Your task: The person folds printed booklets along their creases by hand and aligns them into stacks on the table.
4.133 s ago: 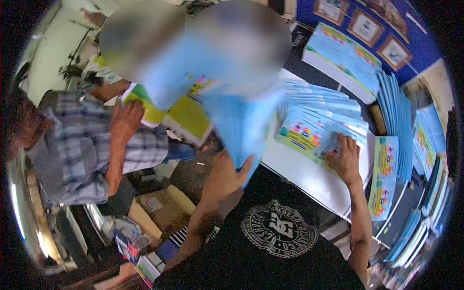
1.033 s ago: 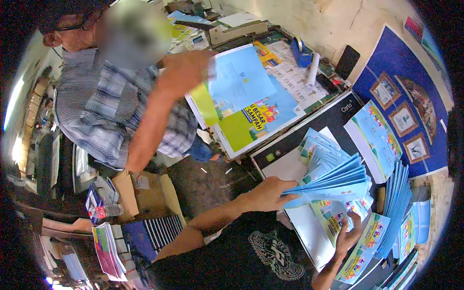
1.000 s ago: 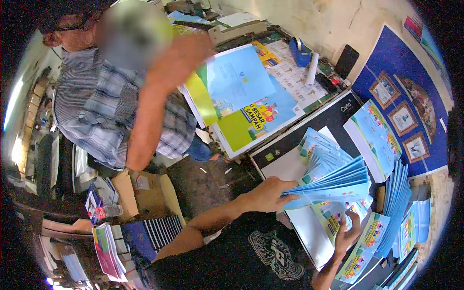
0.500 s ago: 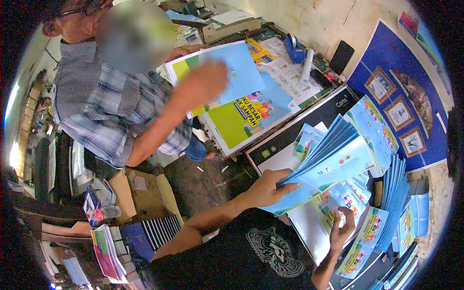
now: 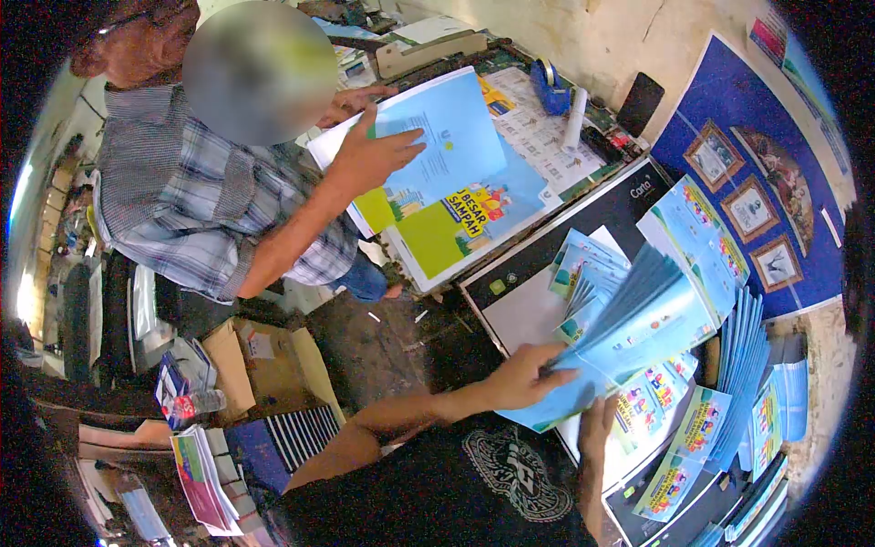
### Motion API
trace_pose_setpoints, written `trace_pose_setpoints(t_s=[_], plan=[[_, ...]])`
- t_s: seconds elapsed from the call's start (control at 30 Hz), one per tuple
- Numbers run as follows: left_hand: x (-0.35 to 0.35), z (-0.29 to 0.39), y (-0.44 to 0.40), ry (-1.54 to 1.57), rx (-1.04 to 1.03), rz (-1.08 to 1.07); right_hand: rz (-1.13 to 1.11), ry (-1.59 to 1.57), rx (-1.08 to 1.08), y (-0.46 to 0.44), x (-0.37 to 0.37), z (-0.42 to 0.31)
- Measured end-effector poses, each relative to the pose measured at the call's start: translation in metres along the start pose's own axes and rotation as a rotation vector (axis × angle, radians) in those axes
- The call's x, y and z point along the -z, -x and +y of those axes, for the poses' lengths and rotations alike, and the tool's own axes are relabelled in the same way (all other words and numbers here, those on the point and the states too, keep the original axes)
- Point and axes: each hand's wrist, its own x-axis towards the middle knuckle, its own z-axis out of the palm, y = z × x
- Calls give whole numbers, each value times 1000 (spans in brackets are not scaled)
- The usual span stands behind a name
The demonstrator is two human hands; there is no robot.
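Observation:
Thumb and fingers of my left hand (image 5: 533,376) close on the near end of a fanned bundle of blue booklets (image 5: 638,319), which it holds raised over the table. My right hand (image 5: 597,424) is below that bundle, close to its lower edge; its fingers are blurred and partly hidden. Beneath lie printed covers with colourful figures (image 5: 652,392) on a white board (image 5: 529,319). Another small fan of booklets (image 5: 583,273) rests behind the held bundle. To the right are a folded blue stack (image 5: 740,365) and a long printed strip (image 5: 684,456).
At the left, a person in a plaid shirt (image 5: 219,201) has both hands at large blue and green printed sheets (image 5: 447,146). Behind stand a tape dispenser (image 5: 551,87) and a phone (image 5: 641,102). An open cardboard box (image 5: 273,365) and a plastic bottle (image 5: 199,403) are at lower left.
The bundle in my left hand has tilted upward, its far end swinging back. My right hand has moved left, in under the bundle's edge. The other person's hand has come down on the sheets.

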Motion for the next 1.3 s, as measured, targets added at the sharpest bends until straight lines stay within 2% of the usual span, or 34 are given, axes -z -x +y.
trace_pose_setpoints(t_s=[0.03, 0.07, 0.17, 0.37, 0.57, 0.67, 0.7, 0.8, 0.83, 0.9, 1.03, 1.13, 1.3], plan=[[-7, -2, 2, 23, 46, -24, 11, -108, -66, 4, -9, 2], [-12, -3, 4, 37, -1, 13, 22, -215, -132, 7, -16, 2], [-19, -9, 7, 56, -93, 84, 48, -129, -227, 5, -29, -42], [-23, -18, 6, 80, -80, 80, -4, -88, -80, 2, -14, -14], [-22, -19, -1, 89, -72, 143, -65, 35, -238, 15, -24, -41], [-14, -14, -5, 109, -43, 185, -117, 98, -175, 19, -21, -17], [-11, -13, -6, 103, -35, 207, -135, 152, -260, 21, -29, -38], [-4, -14, -10, 124, -26, 274, -230, 134, -207, 23, -28, -25], [-2, -14, -11, 118, -36, 299, -229, 126, -233, 23, -29, -27], [3, -13, -13, 124, 11, 330, -224, 87, -174, 23, -34, -27], [9, -6, -17, 170, -22, 360, -175, 99, -80, 20, -40, -25], [9, -7, -17, 159, -39, 367, -266, 96, -126, 13, -35, -29], [10, -7, -15, 138, -50, 388, -244, 113, -106, 12, -34, -31]])
